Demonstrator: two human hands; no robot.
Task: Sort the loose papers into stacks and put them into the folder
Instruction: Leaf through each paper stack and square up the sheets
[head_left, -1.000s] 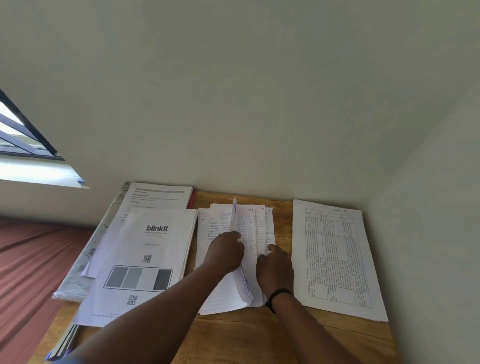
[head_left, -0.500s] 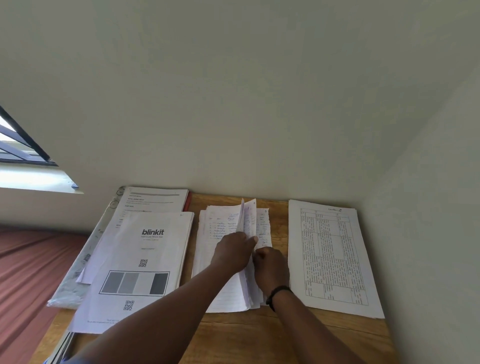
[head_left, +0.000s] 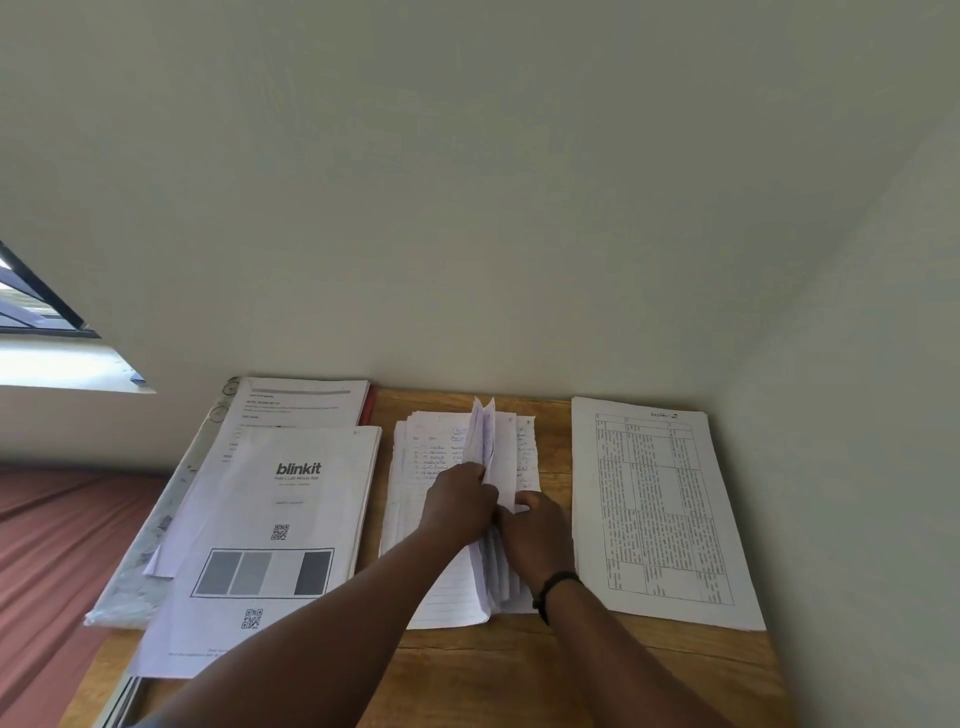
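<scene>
Starting at my nine o'clock, the blinkit stack lies squared on top of another printed stack, and under both a red folder shows only as a thin edge at the far side, so I cannot tell how it opens. Just right of that, dead ahead at twelve o'clock, sits the handwritten pile, its long axis running away from me toward the wall. My left hand pinches a few raised sheets that stand on edge along that axis, while my right hand curls its fingers under the leaves just beside them, touching the left; both are equally near, so the leafing is shared. At three o'clock the table sheet lies flat and well apart from my right wrist. I judge I am still sorting: the next turn goes leftward, toward nine o'clock, and only my own left forearm crosses that path. Thin paper could slip or crease. The wooden desk shows bare nearest me.
</scene>
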